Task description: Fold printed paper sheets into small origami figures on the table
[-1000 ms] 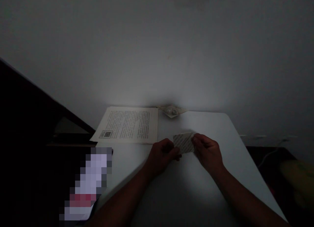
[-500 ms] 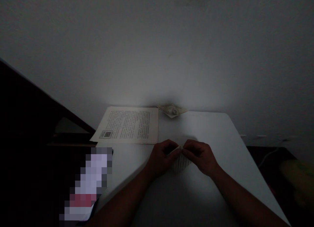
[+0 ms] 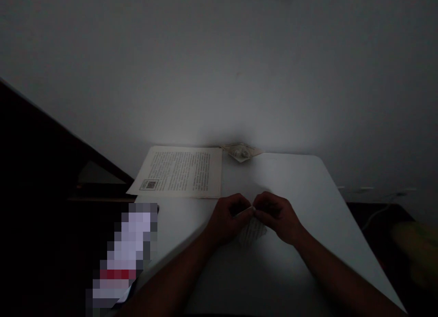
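Observation:
Between my two hands is a small folded piece of printed paper [image 3: 252, 231], its lower part hanging below the fingers over the table. My left hand [image 3: 228, 220] pinches its upper edge from the left. From the other side my right hand [image 3: 278, 216] pinches the same edge, the fingertips of both hands almost meeting. Parts of the paper are hidden behind the fingers. Beyond the hands, against the wall, sits a folded paper boat shape [image 3: 241, 153] with pointed ends and something pale in its middle.
A stack of printed sheets [image 3: 181, 171] with a square code lies at the table's far left. A lit, blurred-out phone [image 3: 132, 248] rests at the left edge. The white table [image 3: 304, 184] touches the wall [image 3: 219, 70]. A pale cable [image 3: 376, 213] hangs at right.
Both hands stay pinched at the paper's top edge, and its lower part has tilted a little, its outline changing. The view has shifted slightly.

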Demonstrator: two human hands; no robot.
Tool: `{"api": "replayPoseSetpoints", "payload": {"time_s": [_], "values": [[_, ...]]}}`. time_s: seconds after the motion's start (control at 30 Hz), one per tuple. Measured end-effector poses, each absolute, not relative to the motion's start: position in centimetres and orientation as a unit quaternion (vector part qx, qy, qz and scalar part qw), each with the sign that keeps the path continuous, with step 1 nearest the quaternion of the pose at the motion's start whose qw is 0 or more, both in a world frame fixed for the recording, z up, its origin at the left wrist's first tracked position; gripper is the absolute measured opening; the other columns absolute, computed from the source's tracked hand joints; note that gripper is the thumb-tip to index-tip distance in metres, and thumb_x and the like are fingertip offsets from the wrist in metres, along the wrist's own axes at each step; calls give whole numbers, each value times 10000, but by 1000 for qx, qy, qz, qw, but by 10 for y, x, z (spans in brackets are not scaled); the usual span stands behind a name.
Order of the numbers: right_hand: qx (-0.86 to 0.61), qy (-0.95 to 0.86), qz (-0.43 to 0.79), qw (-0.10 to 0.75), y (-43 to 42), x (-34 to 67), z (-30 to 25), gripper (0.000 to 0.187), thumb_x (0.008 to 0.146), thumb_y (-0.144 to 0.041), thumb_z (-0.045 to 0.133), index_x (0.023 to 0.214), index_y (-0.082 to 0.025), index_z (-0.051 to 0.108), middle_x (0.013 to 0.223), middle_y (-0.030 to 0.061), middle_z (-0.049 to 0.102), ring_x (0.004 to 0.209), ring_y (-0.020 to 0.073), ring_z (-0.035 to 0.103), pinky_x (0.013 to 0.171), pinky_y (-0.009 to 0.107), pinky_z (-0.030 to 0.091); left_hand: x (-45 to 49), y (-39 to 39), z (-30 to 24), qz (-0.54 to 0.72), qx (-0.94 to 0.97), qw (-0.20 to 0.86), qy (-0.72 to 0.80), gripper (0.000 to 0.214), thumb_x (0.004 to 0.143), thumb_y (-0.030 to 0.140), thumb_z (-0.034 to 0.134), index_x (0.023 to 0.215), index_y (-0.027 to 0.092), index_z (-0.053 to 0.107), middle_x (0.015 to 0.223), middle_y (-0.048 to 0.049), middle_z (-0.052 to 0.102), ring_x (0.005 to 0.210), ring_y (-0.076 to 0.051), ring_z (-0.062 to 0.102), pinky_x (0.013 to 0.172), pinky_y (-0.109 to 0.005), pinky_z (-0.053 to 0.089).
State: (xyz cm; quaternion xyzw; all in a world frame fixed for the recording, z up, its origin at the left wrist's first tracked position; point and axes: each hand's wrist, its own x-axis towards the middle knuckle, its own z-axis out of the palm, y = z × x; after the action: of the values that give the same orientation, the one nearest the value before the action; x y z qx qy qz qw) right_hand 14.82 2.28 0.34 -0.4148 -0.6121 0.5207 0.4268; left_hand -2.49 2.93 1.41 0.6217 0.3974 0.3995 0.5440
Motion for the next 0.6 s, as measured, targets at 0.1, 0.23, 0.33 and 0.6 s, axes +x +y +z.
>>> {"api": "replayPoseSetpoints", "payload": {"time_s": [0.1, 0.23, 0.33, 0.6], "values": [[-393, -604, 542, 433, 24, 148, 2, 140, 753, -289, 680, 756, -199, 573, 678, -25, 523, 619, 109, 469, 554, 242, 369, -25, 29, 14, 394, 629, 552, 381, 157, 752, 261, 633, 679, 133, 579, 607, 27, 527, 569, -85, 462, 557, -211, 359], [-358, -591, 577, 436, 25, 146, 2, 195, 731, -318, 692, 695, -194, 545, 637, -39, 467, 592, 103, 412, 533, 240, 328, -26, 29, 15, 395, 619, 582, 348, 199, 735, 280, 663, 637, 129, 578, 573, 33, 493, 554, -81, 428, 549, -214, 335], [-342, -583, 593, 439, 25, 147, 3, 201, 722, -332, 694, 696, -194, 549, 639, -37, 460, 590, 106, 406, 527, 242, 315, -26, 30, 15, 401, 594, 609, 340, 204, 720, 280, 674, 622, 129, 577, 567, 31, 487, 553, -84, 423, 548, -220, 325], [-332, -580, 574, 472, 27, 148, 6, 192, 726, -332, 669, 681, -205, 532, 670, -10, 494, 629, 141, 448, 562, 282, 342, -28, 35, 15, 434, 561, 612, 351, 220, 714, 330, 674, 636, 144, 586, 594, 18, 496, 579, -102, 441, 555, -232, 334]]}}
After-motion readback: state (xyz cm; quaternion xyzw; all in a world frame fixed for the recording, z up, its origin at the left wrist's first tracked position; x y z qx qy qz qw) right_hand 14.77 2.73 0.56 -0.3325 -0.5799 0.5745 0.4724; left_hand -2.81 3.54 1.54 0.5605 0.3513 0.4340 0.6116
